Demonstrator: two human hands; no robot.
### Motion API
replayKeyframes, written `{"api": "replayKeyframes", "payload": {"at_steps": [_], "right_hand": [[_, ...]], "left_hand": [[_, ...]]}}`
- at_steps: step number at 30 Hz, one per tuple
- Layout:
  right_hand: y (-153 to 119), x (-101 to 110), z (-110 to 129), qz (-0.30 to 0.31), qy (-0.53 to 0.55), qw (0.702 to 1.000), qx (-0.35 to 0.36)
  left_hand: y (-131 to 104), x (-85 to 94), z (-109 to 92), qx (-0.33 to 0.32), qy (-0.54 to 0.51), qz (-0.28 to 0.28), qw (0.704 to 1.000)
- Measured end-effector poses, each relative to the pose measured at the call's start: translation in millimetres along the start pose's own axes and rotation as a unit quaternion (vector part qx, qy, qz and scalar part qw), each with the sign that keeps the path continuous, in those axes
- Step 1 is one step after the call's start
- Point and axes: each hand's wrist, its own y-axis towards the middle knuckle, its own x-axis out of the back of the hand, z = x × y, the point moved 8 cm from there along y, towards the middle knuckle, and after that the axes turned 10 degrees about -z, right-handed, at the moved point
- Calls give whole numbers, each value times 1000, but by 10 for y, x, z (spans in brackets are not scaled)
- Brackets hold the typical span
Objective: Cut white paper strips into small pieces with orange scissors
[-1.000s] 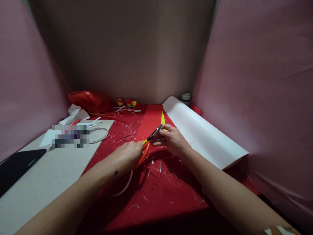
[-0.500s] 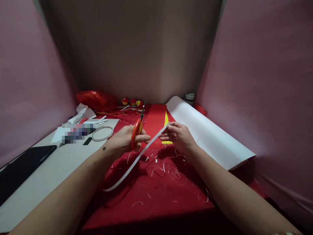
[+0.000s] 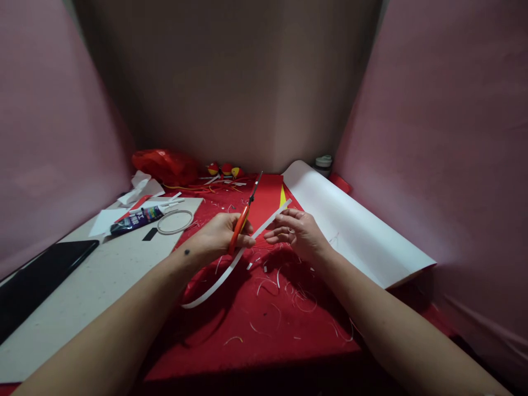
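Note:
Orange-handled scissors (image 3: pixel 241 223) are in my left hand (image 3: pixel 220 234), their dark blades closed and pointing up and away. A long white strip (image 3: pixel 218 283) runs past the left thumb and seems pinched there; it curves down toward me at its lower end. Its upper end stands free just above the fingertips of my right hand (image 3: pixel 301 228). The right fingers are loosely curled and apart, close beside the strip. Behind the hands lies a red ribbed sheet (image 3: pixel 268 192), with a yellow piece (image 3: pixel 282 197) at its right edge.
A white roll (image 3: pixel 350 225) lies at the right. On the left, a grey board (image 3: pixel 124 275) bears a glue tube (image 3: pixel 138 219), a wire ring (image 3: pixel 175 221) and a black device (image 3: pixel 41 280). A red bag (image 3: pixel 165 166) sits behind. Thread and scraps litter the red cloth (image 3: pixel 289 341).
The right fingers have loosened from the strip's upper end, which now sticks up past them. My left hand has moved slightly right with the scissors, whose blades now tilt more to the right.

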Motion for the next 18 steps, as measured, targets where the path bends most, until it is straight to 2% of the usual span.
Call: {"api": "replayKeyframes", "payload": {"at_steps": [8,14,18], "right_hand": [[-2,-19,-56,-7,7,1000,-15],[24,30,-13,-13,12,1000,1],[24,34,-5,-13,16,1000,3]], "left_hand": [[31,-29,69,-8,5,11,1000],[40,80,68,-11,-14,-25,1000],[-41,-2,3,-9,-7,14,1000]]}}
